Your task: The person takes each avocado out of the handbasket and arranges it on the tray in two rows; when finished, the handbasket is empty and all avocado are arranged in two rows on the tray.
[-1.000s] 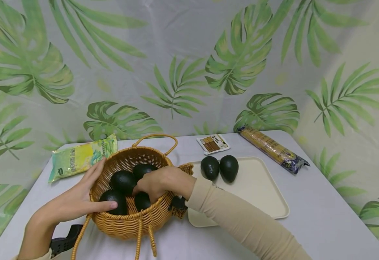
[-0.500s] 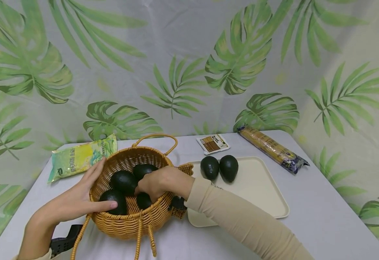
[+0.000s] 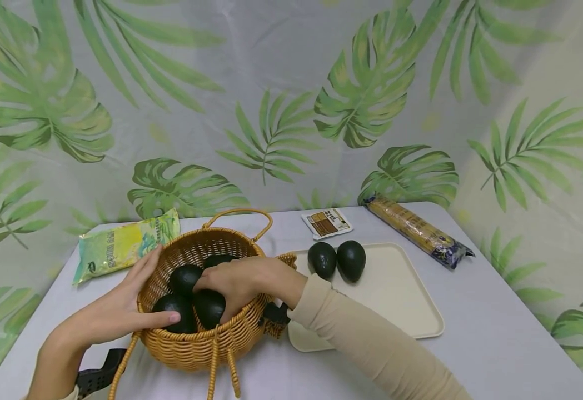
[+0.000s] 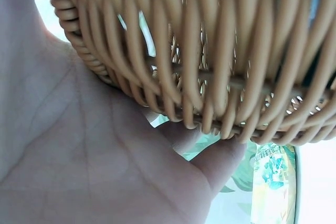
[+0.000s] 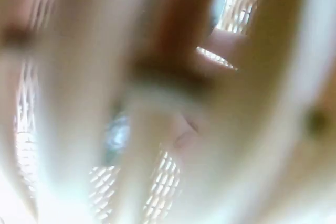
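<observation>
A brown wicker basket (image 3: 196, 355), its mouth tipped toward me, stands left of centre in the head view, holding several dark green avocados (image 3: 173, 311). At its left rim my left hand (image 3: 106, 314) grips the basket, thumb over the rim onto the nearest avocado and fingers spread along the outside. The left wrist view shows that palm (image 4: 105, 145) close against the wicker (image 4: 210, 51). Inside the basket, my right hand (image 3: 238, 280) holds an avocado (image 3: 208, 308) from above, its fingertips partly hidden. Blurred wicker strands fill most of the right wrist view.
Right of the basket lies a cream tray (image 3: 396, 300) with two avocados (image 3: 351, 261) at its back left. Behind are a small white-and-brown packet (image 3: 328, 223) and a long noodle-like pack (image 3: 416, 228). A green-yellow bag (image 3: 121, 247) lies back left.
The avocado under my right hand has shifted left and shows more of itself, closer against the others. The fingers of the right hand have moved slightly left; the left hand stays put.
</observation>
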`<act>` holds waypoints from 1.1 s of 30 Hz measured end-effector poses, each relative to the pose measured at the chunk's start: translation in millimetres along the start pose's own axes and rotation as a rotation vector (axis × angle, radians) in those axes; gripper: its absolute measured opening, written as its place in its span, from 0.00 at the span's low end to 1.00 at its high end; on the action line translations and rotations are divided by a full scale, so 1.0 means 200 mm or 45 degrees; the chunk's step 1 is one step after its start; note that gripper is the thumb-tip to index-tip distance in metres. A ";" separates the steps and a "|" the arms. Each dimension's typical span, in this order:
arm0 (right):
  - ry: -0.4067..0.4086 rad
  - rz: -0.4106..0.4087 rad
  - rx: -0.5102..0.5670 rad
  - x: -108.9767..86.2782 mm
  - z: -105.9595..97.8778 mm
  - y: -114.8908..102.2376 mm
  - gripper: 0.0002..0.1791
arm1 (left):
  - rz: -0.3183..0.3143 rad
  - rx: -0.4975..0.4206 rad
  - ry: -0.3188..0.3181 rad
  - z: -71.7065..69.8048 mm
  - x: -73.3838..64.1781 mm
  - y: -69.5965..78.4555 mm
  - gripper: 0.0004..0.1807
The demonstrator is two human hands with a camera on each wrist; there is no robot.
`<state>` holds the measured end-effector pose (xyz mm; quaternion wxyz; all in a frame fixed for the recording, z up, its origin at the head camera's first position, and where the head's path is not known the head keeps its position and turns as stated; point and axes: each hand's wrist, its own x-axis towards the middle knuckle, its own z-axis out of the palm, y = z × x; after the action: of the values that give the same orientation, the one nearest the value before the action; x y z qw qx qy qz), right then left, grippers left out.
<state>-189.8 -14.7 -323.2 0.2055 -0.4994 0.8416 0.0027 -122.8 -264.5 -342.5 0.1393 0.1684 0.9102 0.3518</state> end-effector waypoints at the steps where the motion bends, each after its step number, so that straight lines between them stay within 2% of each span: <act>1: 0.012 -0.001 0.007 0.00 0.00 0.00 0.43 | -0.003 -0.001 -0.002 0.00 0.00 0.00 0.66; 7: 0.062 -0.007 0.043 -0.04 -0.02 0.00 0.45 | -0.005 0.011 -0.004 0.00 0.00 -0.01 0.66; 21: 0.232 -0.093 0.129 -0.15 -0.04 0.02 0.46 | 0.005 0.047 0.007 0.01 0.00 -0.01 0.66; 33: 0.235 -0.086 0.157 -0.15 -0.01 0.04 0.47 | -0.005 0.031 0.006 0.00 0.00 -0.01 0.66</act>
<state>-185.2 14.8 -311.5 0.1574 -0.5120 0.8382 -0.1022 -122.3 -265.7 -344.4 0.1359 0.1676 0.9151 0.3407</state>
